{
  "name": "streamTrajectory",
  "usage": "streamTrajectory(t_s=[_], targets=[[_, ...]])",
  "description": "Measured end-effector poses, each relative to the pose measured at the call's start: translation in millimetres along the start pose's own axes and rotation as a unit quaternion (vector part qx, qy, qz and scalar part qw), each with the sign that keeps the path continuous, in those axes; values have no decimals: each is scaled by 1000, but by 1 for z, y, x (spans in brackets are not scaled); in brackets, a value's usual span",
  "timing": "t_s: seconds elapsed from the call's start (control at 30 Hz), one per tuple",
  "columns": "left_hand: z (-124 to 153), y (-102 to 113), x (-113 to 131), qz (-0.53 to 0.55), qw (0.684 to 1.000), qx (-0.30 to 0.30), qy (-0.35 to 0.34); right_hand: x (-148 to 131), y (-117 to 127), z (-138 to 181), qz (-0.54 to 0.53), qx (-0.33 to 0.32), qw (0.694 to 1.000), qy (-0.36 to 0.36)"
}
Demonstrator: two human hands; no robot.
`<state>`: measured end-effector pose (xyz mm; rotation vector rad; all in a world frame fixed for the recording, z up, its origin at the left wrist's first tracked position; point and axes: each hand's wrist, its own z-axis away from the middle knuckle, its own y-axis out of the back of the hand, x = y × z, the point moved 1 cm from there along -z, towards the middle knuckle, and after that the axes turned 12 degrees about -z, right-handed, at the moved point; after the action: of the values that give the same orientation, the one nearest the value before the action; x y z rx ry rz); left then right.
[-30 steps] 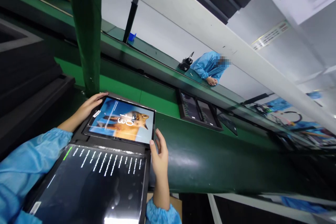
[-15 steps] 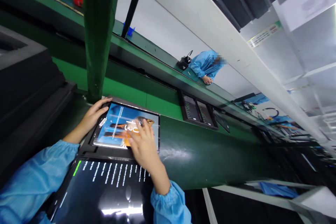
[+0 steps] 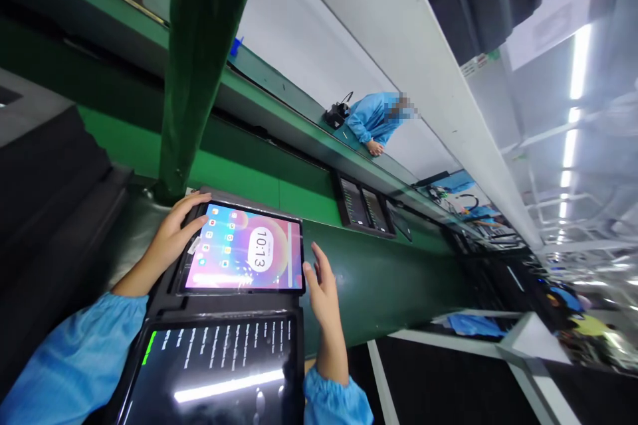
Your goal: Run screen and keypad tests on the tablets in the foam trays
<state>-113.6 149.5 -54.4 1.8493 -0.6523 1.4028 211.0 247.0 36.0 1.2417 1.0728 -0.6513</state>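
A tablet [image 3: 246, 249] lies in a black tray [image 3: 164, 302] in front of me, its screen lit with a pink home screen reading 10:13. My left hand [image 3: 174, 236] rests on the tablet's left edge, fingers curled over the corner. At the tablet's right edge hovers my right hand [image 3: 321, 285], fingers stretched out and holding nothing. Nearer to me a second tablet [image 3: 219, 368] shows white text lines on a dark screen. Both my arms wear blue sleeves.
A dark green conveyor belt [image 3: 389, 279] runs away to the right with a tray of more tablets [image 3: 366, 202] on it. A green post [image 3: 199, 66] stands behind the tray. Across the line a person in blue [image 3: 373, 121] leans on the far bench. Black foam trays [image 3: 54, 192] are stacked at left.
My right hand swiped over the tablet's screen, then drew back to its right edge. The screen changed from a fox lock picture to a home screen with icons. My view swung right.
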Motion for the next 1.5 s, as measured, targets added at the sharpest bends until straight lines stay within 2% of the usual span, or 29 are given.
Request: streamTrajectory(t_s=[0.13,0.23,0.5,0.73,0.9,1.5], targets=[[-5,-2,-1,-28,999,6,-18,14,-20,-44,-29,-9,1000,-4],[-13,-5,0,-61,998,16,-24,18,-29,-54,-34,-14,999,7],[-22,-10,6,-150,988,25,-27,19,-31,-47,-71,-9,997,6],[-21,-1,4,-130,991,9,-23,34,-17,-44,-131,9,991,-38],[-16,2,8,-128,991,21,-15,35,-16,-41,-150,15,988,-42],[-9,4,19,-132,991,15,-2,28,-23,-36,-126,-19,991,-29]])
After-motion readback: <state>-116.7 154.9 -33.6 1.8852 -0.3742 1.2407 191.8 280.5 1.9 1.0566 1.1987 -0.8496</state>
